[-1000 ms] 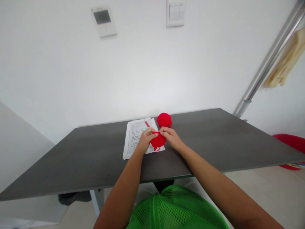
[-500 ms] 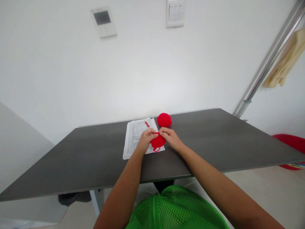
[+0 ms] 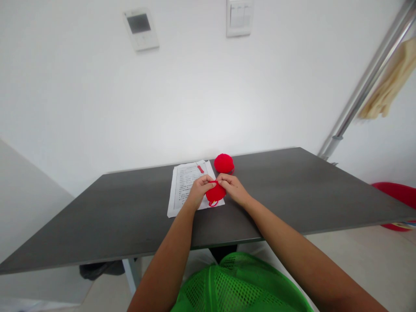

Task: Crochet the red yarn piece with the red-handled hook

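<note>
Between my two hands is a small red crocheted piece point(image 3: 215, 193), with a loop of yarn hanging from its lower edge. My left hand point(image 3: 202, 189) pinches its upper left edge between thumb and fingers. At the upper right edge, my right hand point(image 3: 230, 186) grips it the same way. Just beyond my hands rests a ball of red yarn point(image 3: 224, 163). A red-handled crochet hook point(image 3: 200, 169) lies on printed paper sheets point(image 3: 182, 186), which extend partly beneath my hands.
The dark grey table point(image 3: 123, 208) stands against a white wall carrying a wall panel point(image 3: 141, 28) and a light switch point(image 3: 239, 18). To the right are a metal pole point(image 3: 360, 97), a hanging beige cloth point(image 3: 390, 86) and a red basin point(image 3: 394, 192) beyond the table edge.
</note>
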A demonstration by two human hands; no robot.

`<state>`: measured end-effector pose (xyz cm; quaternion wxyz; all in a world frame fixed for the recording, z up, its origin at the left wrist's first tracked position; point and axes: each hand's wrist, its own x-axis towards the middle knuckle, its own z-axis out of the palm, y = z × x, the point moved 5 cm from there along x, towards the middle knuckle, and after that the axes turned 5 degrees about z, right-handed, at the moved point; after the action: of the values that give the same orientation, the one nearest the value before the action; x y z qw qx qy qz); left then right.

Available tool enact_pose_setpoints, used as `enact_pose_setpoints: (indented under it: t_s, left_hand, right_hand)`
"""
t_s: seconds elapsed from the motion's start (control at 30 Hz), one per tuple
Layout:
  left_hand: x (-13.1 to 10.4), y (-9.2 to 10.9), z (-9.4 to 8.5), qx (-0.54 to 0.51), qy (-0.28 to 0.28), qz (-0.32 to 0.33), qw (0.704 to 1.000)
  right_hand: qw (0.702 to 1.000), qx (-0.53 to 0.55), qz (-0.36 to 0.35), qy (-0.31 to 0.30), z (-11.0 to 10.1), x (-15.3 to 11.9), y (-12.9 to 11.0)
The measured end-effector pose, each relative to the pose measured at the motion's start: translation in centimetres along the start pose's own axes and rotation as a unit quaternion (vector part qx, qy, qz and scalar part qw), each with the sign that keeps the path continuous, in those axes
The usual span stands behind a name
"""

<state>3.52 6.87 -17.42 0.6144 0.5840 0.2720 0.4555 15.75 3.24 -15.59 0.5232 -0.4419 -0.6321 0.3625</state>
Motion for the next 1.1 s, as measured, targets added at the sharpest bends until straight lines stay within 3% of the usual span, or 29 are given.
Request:
enact_pose_setpoints:
  t_s: [0.33, 0.73, 1.1]
  left_hand:
    - [0.21, -0.37, -0.16, 0.017, -0.012, 0.005, 1.000]
    - [0.18, -0.29, 0.08, -0.050, 0.003, -0.011, 0.999]
    - [0.16, -0.13, -0.23, -0.046, 0.019, 0.006, 0.999]
  right_hand:
    - [1.000, -0.022, 0.000, -0.006, 0.06, -0.07, -0.20]
    - [0.998, -0.009, -0.038, 0.046, -0.52, -0.05, -0.28]
    - [0.999, -0.016, -0.023, 0.018, -0.27, 0.04, -0.23]
